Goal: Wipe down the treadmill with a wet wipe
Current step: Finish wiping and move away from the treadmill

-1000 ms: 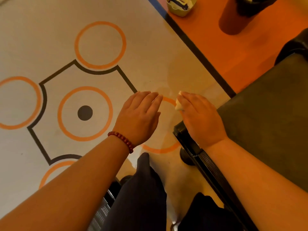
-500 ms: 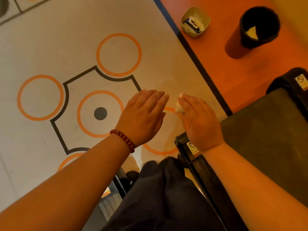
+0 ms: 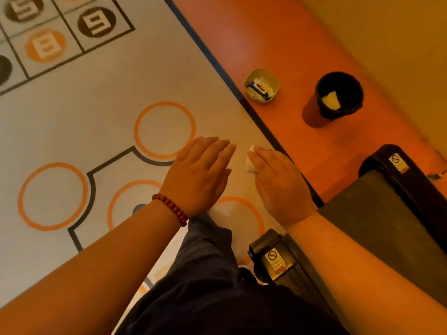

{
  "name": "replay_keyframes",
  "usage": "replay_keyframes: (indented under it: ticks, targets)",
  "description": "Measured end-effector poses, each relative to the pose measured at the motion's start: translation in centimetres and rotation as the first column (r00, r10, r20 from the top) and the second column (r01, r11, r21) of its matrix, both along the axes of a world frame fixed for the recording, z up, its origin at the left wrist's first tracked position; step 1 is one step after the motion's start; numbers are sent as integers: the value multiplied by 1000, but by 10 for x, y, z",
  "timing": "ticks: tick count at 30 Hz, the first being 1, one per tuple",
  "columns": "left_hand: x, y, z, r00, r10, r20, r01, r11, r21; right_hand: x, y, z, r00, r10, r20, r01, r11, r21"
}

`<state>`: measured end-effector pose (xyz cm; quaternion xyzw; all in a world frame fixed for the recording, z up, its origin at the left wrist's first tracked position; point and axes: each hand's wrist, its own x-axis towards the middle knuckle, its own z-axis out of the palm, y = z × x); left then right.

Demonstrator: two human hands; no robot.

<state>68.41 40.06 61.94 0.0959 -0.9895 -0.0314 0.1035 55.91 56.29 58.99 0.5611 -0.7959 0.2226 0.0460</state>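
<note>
Though near left hand (image 3: 200, 175), wipe (image 3: 250, 163) in right hand (image 3: 280, 187)

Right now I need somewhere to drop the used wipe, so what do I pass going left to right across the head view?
Left hand → right hand, holding the wipe → black bin.
</note>
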Motion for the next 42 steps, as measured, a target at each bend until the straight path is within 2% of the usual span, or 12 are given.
replay_keyframes:
  ticks: [9,19,23,28,31,37,42]
  targets:
    - [-104,-103,34,966,-254,-48,252,967,-31,-64,-80,34,973,-231,-18,231,973,9]
    - [-246,-103,29,892,-452,12,452,892,1,-170,-62,40,868,-496,-4,497,868,6]
    - [-327,-90,27,868,-497,-7,497,868,1,-244,-47,41,851,-524,-8,524,851,3]
    - [-425,-66,27,869,-495,8,495,869,-4,-340,-22,39,878,-478,-19,478,877,34]
    - [-476,-52,26,857,-515,-14,515,857,-7,-389,-13,37,875,-484,-27,484,875,-2]
    - [-576,-43,6,798,-597,-85,598,801,-16,-470,-4,16,826,-563,23,563,826,-4]
    - [-670,-49,-13,760,-650,-12,650,760,23,-540,-9,-3,764,-643,51,642,766,34]
